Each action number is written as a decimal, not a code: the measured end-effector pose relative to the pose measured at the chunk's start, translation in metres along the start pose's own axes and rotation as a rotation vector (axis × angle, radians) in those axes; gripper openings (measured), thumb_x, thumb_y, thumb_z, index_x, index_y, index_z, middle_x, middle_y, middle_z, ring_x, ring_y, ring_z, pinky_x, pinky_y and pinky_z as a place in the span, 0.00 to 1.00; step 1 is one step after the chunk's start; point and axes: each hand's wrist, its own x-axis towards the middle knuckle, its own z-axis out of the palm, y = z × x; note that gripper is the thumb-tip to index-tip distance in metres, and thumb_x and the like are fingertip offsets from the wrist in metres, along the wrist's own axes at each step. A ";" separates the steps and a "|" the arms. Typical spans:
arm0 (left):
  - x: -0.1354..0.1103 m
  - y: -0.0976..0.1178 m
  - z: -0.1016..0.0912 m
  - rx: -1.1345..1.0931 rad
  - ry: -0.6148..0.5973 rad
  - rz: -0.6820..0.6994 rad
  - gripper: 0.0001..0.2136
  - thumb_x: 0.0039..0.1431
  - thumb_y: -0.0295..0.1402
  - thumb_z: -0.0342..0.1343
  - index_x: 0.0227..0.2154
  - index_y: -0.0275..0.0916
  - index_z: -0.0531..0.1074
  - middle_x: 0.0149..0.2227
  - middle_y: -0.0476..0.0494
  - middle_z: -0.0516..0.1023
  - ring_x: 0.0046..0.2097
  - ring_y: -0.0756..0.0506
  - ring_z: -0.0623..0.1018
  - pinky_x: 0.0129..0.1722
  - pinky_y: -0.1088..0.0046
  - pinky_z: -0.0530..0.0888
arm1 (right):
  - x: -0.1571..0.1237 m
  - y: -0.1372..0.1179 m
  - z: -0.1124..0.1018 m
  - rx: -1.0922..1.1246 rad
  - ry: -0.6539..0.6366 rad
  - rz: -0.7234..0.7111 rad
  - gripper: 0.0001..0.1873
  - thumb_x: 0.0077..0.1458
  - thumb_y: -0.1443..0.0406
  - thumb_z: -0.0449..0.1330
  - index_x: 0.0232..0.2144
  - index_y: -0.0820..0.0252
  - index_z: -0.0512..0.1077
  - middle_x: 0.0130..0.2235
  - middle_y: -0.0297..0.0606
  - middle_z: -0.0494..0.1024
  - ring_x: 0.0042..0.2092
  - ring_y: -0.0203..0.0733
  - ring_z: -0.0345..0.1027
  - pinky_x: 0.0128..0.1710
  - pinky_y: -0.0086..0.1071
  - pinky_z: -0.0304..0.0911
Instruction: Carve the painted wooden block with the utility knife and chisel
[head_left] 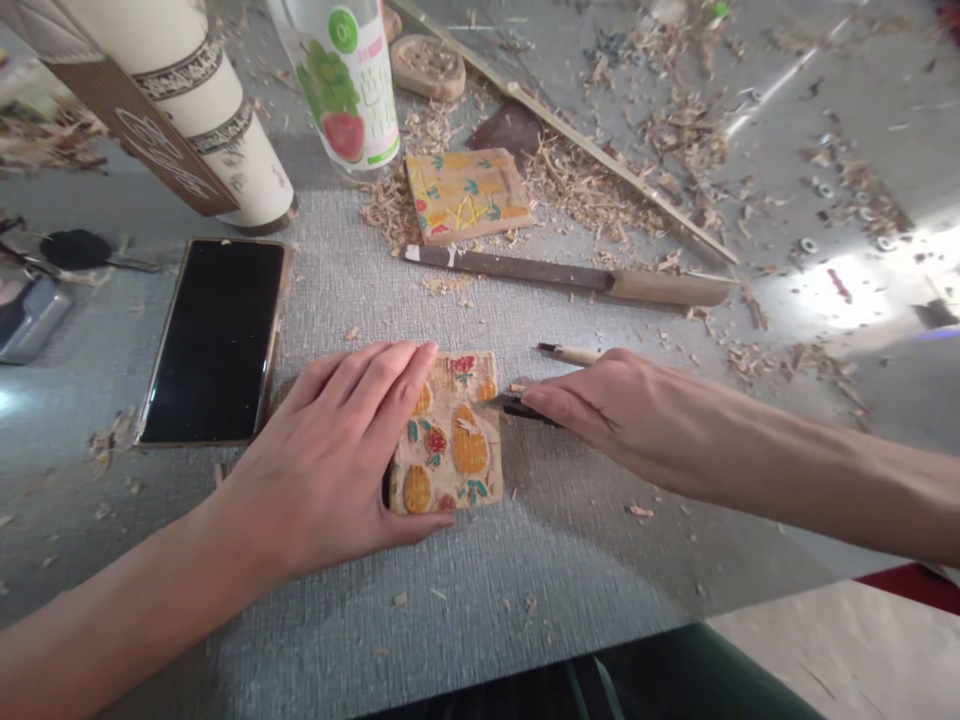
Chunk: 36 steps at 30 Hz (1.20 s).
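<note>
Left hand [352, 450] lies open, flat on one tile [461, 450] mid-worktop [525, 560]. Right hand [622, 410] grips one knife [517, 405], blade at tile's right edge. Second tile [466, 195] behind. One phone [214, 340], one bottle [349, 80].

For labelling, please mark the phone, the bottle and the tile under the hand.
phone [214, 340], head view, screen middle
bottle [352, 95], head view, printed label
tile under the hand [466, 450], head view, painted face

1. Painted tile [457, 440] under left hand [352, 450]: wood, matt, rough-carved.
2. Phone [214, 335] just left of that hand: glossy black screen.
3. Blade [517, 405] in right hand [622, 410]: dark, dull.
4. Mat [480, 590] beneath the hands: grey woven cloth, coarse.
5. Tabletop [847, 120] beyond right hand: smooth, reflective.
</note>
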 end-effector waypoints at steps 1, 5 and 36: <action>0.000 0.000 0.000 -0.003 0.003 -0.001 0.57 0.62 0.70 0.53 0.75 0.20 0.53 0.67 0.17 0.70 0.66 0.23 0.73 0.65 0.44 0.69 | 0.000 0.000 0.000 -0.002 -0.006 -0.011 0.39 0.76 0.41 0.39 0.24 0.55 0.69 0.21 0.34 0.71 0.22 0.35 0.62 0.26 0.34 0.52; 0.001 0.000 0.001 -0.008 -0.004 -0.007 0.57 0.62 0.70 0.53 0.75 0.21 0.53 0.68 0.17 0.70 0.66 0.23 0.73 0.65 0.44 0.69 | -0.002 0.002 0.001 -0.033 0.004 -0.018 0.37 0.77 0.43 0.40 0.25 0.55 0.71 0.19 0.32 0.68 0.20 0.34 0.57 0.25 0.34 0.49; 0.003 0.006 0.001 0.059 -0.003 -0.006 0.55 0.63 0.66 0.55 0.73 0.17 0.54 0.67 0.15 0.70 0.66 0.23 0.72 0.65 0.46 0.70 | -0.001 -0.003 0.003 -0.110 -0.133 0.166 0.43 0.74 0.39 0.34 0.20 0.55 0.67 0.20 0.36 0.71 0.20 0.37 0.62 0.24 0.35 0.53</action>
